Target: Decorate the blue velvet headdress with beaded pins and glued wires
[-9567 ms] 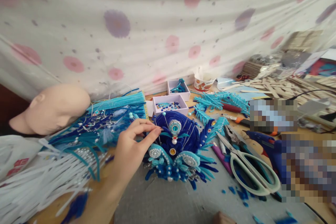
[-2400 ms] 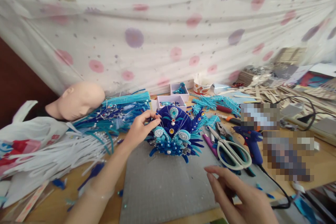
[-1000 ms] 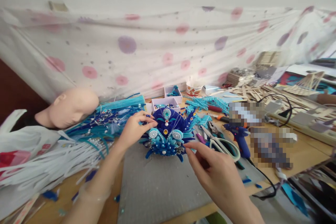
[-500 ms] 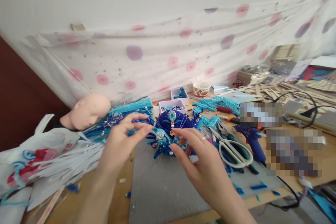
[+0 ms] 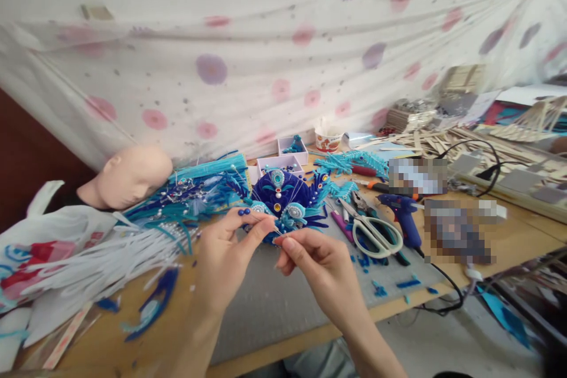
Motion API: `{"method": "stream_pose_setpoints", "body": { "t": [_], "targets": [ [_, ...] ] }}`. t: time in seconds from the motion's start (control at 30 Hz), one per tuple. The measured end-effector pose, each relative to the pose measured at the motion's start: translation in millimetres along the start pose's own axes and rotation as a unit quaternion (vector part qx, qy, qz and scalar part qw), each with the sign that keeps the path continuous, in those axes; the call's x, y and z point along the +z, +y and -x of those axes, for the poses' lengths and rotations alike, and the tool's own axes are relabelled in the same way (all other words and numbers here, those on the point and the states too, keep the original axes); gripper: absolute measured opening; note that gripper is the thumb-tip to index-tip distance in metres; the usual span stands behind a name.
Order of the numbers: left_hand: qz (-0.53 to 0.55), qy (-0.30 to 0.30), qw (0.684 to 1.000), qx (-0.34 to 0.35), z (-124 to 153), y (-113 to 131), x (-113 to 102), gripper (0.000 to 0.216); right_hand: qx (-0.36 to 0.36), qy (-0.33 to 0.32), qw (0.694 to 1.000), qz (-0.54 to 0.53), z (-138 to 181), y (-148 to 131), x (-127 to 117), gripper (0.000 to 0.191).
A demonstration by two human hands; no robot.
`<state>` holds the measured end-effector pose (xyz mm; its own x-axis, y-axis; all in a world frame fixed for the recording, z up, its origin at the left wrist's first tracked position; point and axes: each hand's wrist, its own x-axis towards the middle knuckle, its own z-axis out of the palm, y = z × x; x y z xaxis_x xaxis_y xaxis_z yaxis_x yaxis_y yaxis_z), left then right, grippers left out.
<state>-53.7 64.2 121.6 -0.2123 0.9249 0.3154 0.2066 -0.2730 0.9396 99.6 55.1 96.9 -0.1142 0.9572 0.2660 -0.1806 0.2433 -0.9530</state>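
Observation:
My left hand (image 5: 234,248) is closed in a pinch on a thin wire, with two dark blue beads (image 5: 244,212) showing by its fingers. My right hand (image 5: 314,254) pinches close beside it, and the fine wire (image 5: 277,228) seems to run between both sets of fingertips. Just behind the hands stands a blue headpiece (image 5: 283,186) with pearls, round jewels and feathery turquoise parts. The fingers cover its lower front. A grey cutting mat (image 5: 266,301) lies beneath.
Scissors (image 5: 376,237), pliers (image 5: 364,207) and a blue glue gun (image 5: 405,218) lie to the right. At the left are a mannequin head (image 5: 133,177), a plastic bag (image 5: 57,236) and white strips (image 5: 101,266). Small boxes (image 5: 279,165) stand behind the headpiece.
My hands have come together in front of the headpiece, and both now pinch where the fingers were apart before. The camera view has shifted, sliding the scene left and up.

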Motion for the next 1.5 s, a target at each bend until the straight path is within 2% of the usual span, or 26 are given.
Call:
{"method": "stream_pose_setpoints", "body": {
  "t": [0.17,0.37,0.5,0.6,0.73,0.9,1.03,1.2,1.37,1.5],
  "targets": [
    [0.052,0.008,0.998,-0.030,0,2,6,0.022,0.008,0.002,0.999,-0.036,5,4,1,0.026],
    [0.107,0.041,0.992,-0.054,3,-14,17,0.020,0.034,0.014,0.996,-0.082,8,8,1,0.028],
    [0.101,0.056,0.992,-0.043,5,-18,24,0.019,0.047,0.027,0.992,-0.111,8,11,1,0.027],
    [0.069,0.068,0.994,-0.044,7,-15,28,0.027,0.042,0.052,0.990,-0.123,8,14,1,0.027],
    [0.060,0.053,0.996,-0.040,11,-15,32,0.026,0.042,0.065,0.990,-0.122,7,20,1,0.029],
    [0.056,0.023,0.996,-0.065,16,-21,30,0.012,0.065,0.017,0.988,-0.141,10,24,-5,0.024],
    [0.076,0.024,0.994,-0.070,17,-21,27,0.010,0.080,-0.044,0.981,-0.173,15,24,-13,0.020],
    [0.109,0.035,0.991,-0.067,17,-22,27,0.009,0.098,-0.111,0.958,-0.245,17,27,-23,0.024],
    [0.124,0.043,0.989,-0.070,19,-22,28,0.008,0.137,-0.116,0.955,-0.235,15,28,-25,0.031],
    [0.098,0.028,0.993,-0.066,24,-22,26,0.006,0.150,-0.112,0.958,-0.219,13,27,-21,0.026]
  ]
}}
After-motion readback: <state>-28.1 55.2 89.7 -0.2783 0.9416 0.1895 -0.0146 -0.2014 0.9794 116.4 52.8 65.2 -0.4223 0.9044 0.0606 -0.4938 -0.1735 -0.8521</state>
